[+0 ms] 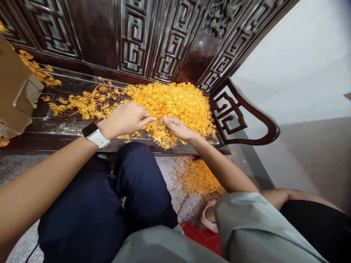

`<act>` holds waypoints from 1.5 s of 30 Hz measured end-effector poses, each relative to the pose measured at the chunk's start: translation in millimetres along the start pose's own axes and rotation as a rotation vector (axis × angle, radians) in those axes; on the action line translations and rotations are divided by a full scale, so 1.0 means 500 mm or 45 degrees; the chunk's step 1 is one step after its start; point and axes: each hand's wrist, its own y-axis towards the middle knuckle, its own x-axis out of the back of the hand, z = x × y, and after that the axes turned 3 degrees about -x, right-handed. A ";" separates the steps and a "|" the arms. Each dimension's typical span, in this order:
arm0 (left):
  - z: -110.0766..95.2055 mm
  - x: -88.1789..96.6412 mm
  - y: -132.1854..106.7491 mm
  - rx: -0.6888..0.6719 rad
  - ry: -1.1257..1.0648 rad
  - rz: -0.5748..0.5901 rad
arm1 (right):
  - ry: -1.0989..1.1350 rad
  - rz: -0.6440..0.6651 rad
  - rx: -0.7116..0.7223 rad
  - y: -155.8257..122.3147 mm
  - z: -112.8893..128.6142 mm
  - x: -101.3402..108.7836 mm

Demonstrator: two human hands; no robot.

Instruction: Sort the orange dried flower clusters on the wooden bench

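A big heap of small golden-yellow plastic pieces (175,102) lies on the seat of a dark carved wooden bench (63,128). My left hand (124,118), with a white watch on the wrist, pinches a thin yellow sprig (157,119) at the heap's near edge. My right hand (178,128) meets it from the right, fingers pinched on the same sprig. Both hands rest just above the bench's front edge, fingertips nearly touching.
Yellow branch-like frames (85,102) are spread over the seat to the left. More yellow pieces (199,179) lie on the speckled floor below. A cardboard box (13,87) stands at the left. The bench's curved armrest (246,117) closes the right side. My knees in dark trousers are below.
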 end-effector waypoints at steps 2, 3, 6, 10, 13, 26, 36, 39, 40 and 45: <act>-0.012 -0.005 0.009 -0.101 0.037 -0.022 | 0.127 0.107 -0.054 -0.026 -0.014 0.006; -0.017 -0.005 0.011 -0.150 0.064 -0.012 | 0.175 0.203 -0.059 -0.038 -0.020 0.006; -0.024 -0.002 0.016 -0.259 0.160 0.035 | 0.390 0.379 -0.051 -0.063 -0.041 -0.008; -0.013 -0.007 0.023 -0.239 0.268 0.020 | 0.808 0.099 -0.099 -0.078 -0.071 -0.067; -0.001 -0.018 0.022 -0.184 0.320 0.061 | 1.114 0.026 -0.237 -0.090 -0.089 -0.111; 0.075 -0.149 0.039 0.155 -0.043 0.128 | 1.164 -0.276 -0.492 -0.094 -0.069 -0.206; 0.050 -0.133 0.037 0.253 -0.253 0.087 | 0.140 -0.587 -0.185 -0.156 -0.051 -0.253; 0.056 -0.128 0.039 0.315 -0.284 0.081 | 0.278 -0.601 -0.122 -0.135 -0.061 -0.248; 0.058 -0.127 0.040 0.342 -0.299 0.089 | 0.299 -0.601 -0.097 -0.121 -0.068 -0.240; 0.048 -0.118 0.038 0.339 -0.743 0.011 | 0.505 -0.564 -0.105 -0.042 -0.093 -0.187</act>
